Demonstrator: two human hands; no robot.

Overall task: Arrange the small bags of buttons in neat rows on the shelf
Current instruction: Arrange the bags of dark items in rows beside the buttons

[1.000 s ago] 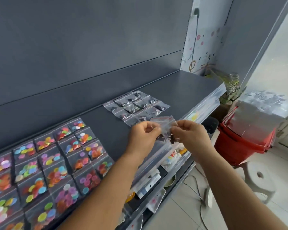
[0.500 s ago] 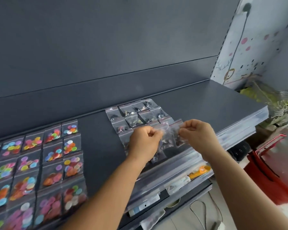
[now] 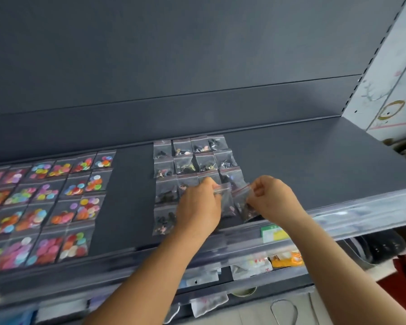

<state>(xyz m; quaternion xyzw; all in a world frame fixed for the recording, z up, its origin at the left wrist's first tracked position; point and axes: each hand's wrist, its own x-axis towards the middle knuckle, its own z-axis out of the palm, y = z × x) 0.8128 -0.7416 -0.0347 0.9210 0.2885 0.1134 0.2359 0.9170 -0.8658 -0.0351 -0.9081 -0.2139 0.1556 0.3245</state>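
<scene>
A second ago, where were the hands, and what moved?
Both hands went from the shelf's front edge in over the dark-button grid. The left hand and right hand now each pinch their own little bag, lowered toward the front row. The colourful bags stayed put.

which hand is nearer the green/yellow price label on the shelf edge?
Right. The right hand sits just above the price label, pinching a small bag. The left hand is farther off to the label's left, over the dark-button bags.
</scene>
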